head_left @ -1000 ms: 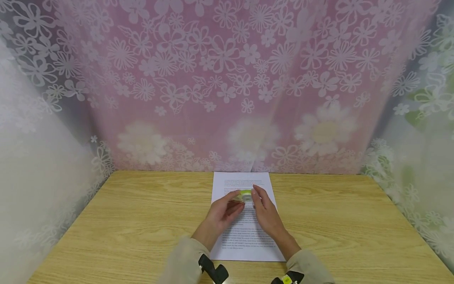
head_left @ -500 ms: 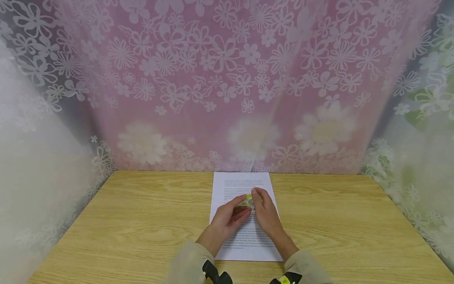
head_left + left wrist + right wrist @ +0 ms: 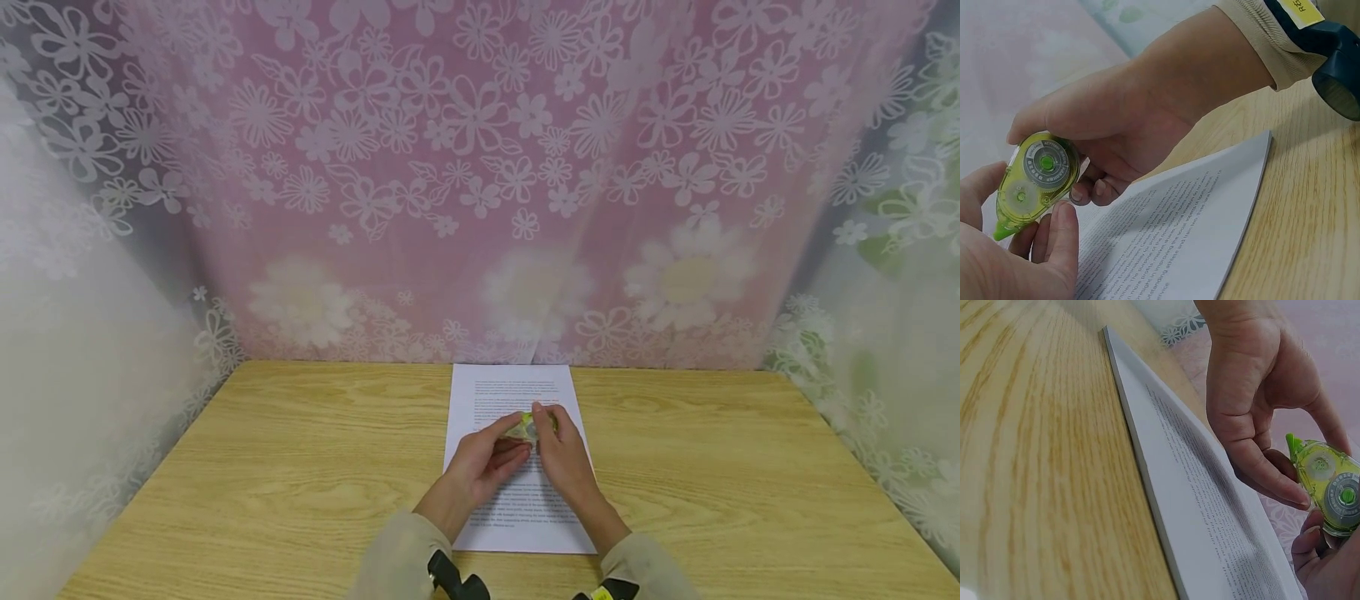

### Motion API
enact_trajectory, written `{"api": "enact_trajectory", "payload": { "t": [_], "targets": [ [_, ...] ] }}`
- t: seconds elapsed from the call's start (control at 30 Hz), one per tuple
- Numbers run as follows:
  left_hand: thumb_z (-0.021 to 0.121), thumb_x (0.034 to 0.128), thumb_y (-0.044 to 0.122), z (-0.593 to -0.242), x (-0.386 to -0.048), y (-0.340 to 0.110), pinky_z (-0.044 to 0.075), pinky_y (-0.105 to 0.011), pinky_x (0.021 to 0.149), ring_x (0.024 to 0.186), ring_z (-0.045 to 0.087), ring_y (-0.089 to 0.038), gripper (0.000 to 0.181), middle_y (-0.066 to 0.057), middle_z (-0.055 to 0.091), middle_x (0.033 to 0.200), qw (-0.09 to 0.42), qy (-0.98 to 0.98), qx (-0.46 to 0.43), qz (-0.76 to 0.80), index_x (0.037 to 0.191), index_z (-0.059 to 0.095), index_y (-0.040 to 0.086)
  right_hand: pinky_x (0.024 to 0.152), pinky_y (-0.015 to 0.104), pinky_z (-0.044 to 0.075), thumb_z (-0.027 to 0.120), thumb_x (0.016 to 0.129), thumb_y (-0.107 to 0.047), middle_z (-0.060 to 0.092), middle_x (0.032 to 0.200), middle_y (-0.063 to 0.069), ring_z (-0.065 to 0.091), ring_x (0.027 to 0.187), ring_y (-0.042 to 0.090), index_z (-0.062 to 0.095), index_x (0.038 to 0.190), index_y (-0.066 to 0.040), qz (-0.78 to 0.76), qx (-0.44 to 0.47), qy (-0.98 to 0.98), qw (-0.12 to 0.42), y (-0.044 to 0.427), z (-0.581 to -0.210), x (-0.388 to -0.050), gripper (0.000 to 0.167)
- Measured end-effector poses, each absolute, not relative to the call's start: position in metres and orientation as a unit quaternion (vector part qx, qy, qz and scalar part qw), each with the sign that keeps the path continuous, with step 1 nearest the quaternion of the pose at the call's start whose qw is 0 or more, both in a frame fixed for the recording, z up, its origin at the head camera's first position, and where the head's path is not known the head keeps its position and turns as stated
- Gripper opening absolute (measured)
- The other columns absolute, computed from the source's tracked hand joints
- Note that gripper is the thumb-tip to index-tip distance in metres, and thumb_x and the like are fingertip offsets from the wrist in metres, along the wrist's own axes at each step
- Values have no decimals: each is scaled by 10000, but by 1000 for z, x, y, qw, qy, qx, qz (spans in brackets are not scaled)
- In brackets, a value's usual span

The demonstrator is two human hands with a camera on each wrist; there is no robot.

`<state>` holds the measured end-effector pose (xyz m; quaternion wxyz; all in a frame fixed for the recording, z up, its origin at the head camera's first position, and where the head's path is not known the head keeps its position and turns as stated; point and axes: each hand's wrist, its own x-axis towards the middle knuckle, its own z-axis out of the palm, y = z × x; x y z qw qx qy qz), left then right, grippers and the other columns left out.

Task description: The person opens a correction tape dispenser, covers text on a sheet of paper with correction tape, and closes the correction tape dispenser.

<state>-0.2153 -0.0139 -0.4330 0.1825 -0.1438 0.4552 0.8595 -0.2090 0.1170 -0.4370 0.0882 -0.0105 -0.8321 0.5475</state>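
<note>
Correction tape (image 3: 1036, 178) (my guess, lettering's blurry) is further into the right hand (image 3: 566, 458) than a second ago; left hand (image 3: 474, 467) pinches its nose, so it seems steadier, held over the paper stack (image 3: 525, 532) that reaches the tabletop (image 3: 315, 467)'s far edge.

The left hand (image 3: 474, 468) and right hand (image 3: 564, 457) sit close together, wrists (image 3: 442, 505) angled inward. Each pinches between thumb (image 3: 1032, 122) and fingers (image 3: 1063, 234), the right's curled below.

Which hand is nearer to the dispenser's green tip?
Left: the left hand is beside the green tip; the right hand holds the dispenser at its opposite, wider end.
</note>
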Motion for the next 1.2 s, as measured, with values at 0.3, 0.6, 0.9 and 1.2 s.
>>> {"api": "enact_trajectory", "payload": {
  "t": [0.3, 0.6, 0.9, 1.2],
  "targets": [
    [804, 780, 283, -434, -216, -16, 540, -292, 774, 773, 689, -197, 427, -131, 648, 820, 197, 482, -133, 843, 1023, 664, -39, 655, 328, 407, 381, 1007, -500, 527, 725, 60, 497, 672, 190, 554, 988, -57, 565, -9, -821, 84, 118, -437, -209, 476],
    [819, 761, 305, -433, -218, -21, 536, -303, 794, 828, 683, -220, 560, -148, 636, 904, 203, 499, -129, 832, 1141, 608, -48, 622, 311, 388, 435, 996, -480, 496, 715, 37, 478, 674, 184, 519, 926, -56, 557, -19, -824, 107, 118, -435, -209, 438],
    [734, 858, 228, -426, -229, -46, 508, -327, 870, 940, 640, -235, 439, -131, 638, 1034, 121, 561, -40, 818, 1161, 598, -60, 568, 287, 365, 404, 994, -514, 476, 663, 37, 445, 601, 177, 483, 916, -60, 581, -44, -806, 107, 127, -428, -212, 467],
    [738, 856, 241, -420, -238, -66, 521, -364, 820, 929, 634, -221, 393, -76, 669, 1044, 69, 755, 127, 640, 1170, 665, 15, 589, 279, 361, 395, 994, -523, 473, 685, 47, 449, 635, 178, 474, 937, -56, 588, -54, -802, 88, 132, -424, -212, 476]
  ]
}}
